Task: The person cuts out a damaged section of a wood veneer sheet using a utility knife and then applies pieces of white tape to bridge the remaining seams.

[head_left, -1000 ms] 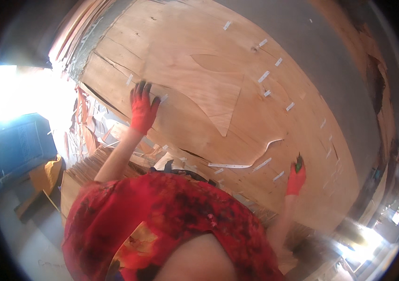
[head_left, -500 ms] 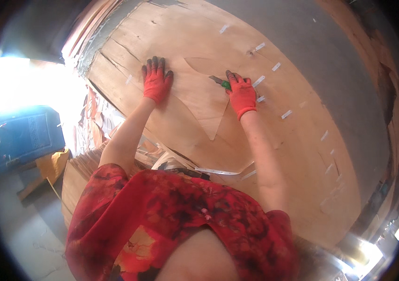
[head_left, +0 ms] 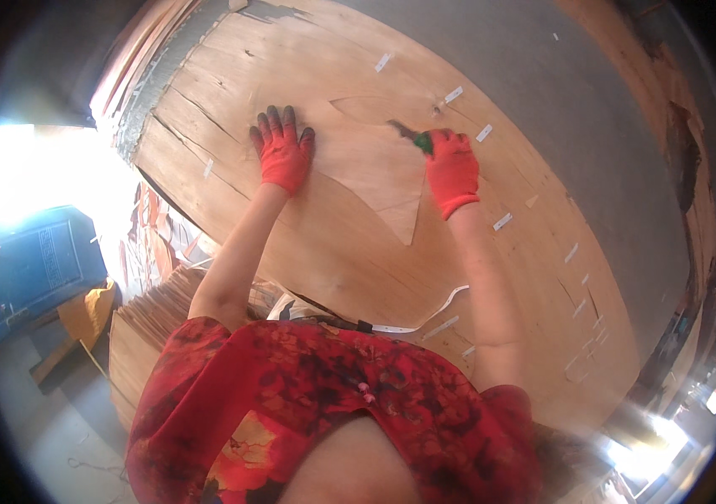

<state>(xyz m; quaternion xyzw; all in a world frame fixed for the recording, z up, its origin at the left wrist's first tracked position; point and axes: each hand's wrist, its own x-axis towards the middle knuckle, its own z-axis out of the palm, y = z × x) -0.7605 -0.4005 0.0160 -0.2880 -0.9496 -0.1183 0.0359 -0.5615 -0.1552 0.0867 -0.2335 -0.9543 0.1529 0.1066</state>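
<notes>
A large sheet of wood veneer (head_left: 324, 252) lies before me, dotted with short white tape strips. On it rests a paler, pointed veneer patch (head_left: 366, 164). My left hand (head_left: 283, 155), in a red glove with dark fingertips, lies flat with fingers spread at the patch's left edge. In my right hand (head_left: 452, 168), gloved alike, is a utility knife (head_left: 415, 136) with a green handle. Its dark blade points up and left over the patch's upper right side. Whether the blade touches the veneer I cannot tell.
A blue bin (head_left: 34, 260) stands at the left beside a yellow cloth (head_left: 89, 312). Stacked veneer sheets (head_left: 144, 336) are at my left elbow. A white tape strip (head_left: 400, 328) curls near my waist. Beyond the sheet is a grey surface (head_left: 593, 126). Cracks run through the sheet's upper left.
My right hand has moved slightly right and curled more tightly round the knife. My left hand stays flat on the veneer. The view has shifted a little.
</notes>
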